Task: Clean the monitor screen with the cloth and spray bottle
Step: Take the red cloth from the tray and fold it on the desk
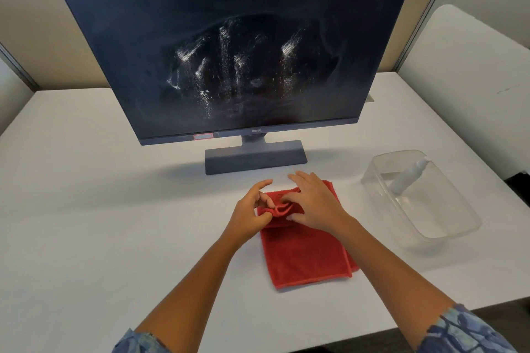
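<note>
One white table [86, 209] carries everything here. At the left there is only bare tabletop.

Toward the middle stands one monitor [229, 46], dark and switched off, on a single grey stand [255, 156]. Its screen bears one wet patch of spray droplets and streaks, spread across the centre and lower centre. One small red-edged sticker [203, 136] sits on the lower bezel, left of the logo.

In front of the stand lies one red cloth [304, 255], folded, flat on the table, its far end bunched up. Two hands work at that far end. The left hand [252, 209] pinches the rumpled edge between thumb and fingers, with the index finger stretched forward and free. The right hand [312, 203] lies over the cloth's upper right part, fingers spread and pressing down, the thumb side meeting the same fold; whether it actually grips the fabric or only holds it flat is hard to tell from this angle. Two patterned blue sleeves [467, 329] show at the bottom edge, one on each forearm.

To the right, well apart from the cloth, sits one clear plastic container [459, 226]. Inside it rests one white spray bottle [407, 178], lying tilted against the far wall with its nozzle end up at the rim.
</note>
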A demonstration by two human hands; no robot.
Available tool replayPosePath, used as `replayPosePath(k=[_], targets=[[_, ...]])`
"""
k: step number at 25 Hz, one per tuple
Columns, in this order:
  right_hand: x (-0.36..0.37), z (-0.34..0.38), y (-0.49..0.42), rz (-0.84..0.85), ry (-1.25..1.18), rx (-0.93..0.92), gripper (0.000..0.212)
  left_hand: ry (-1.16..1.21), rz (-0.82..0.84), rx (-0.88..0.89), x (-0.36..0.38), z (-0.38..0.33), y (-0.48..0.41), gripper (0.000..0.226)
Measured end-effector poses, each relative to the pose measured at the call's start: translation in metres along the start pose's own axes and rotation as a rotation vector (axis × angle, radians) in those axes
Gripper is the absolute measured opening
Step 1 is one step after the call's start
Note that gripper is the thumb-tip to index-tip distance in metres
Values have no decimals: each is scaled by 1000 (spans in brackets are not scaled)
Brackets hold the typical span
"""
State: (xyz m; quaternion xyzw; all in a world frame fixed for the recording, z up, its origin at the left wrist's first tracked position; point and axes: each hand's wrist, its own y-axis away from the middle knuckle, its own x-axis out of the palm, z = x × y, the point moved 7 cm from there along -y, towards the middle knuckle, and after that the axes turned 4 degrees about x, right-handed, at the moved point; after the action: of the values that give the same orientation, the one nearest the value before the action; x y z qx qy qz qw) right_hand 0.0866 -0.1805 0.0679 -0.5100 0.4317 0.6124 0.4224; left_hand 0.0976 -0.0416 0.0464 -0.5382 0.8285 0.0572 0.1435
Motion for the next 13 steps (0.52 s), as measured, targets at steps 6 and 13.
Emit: replayPosePath(k=[6, 13], targets=[[-17, 17, 30, 50, -54, -176, 16, -184, 63, -48, -1, 18, 3, 33], [19, 23, 78, 348, -127, -87, 43, -785, 203, 94, 15, 47, 20, 62]])
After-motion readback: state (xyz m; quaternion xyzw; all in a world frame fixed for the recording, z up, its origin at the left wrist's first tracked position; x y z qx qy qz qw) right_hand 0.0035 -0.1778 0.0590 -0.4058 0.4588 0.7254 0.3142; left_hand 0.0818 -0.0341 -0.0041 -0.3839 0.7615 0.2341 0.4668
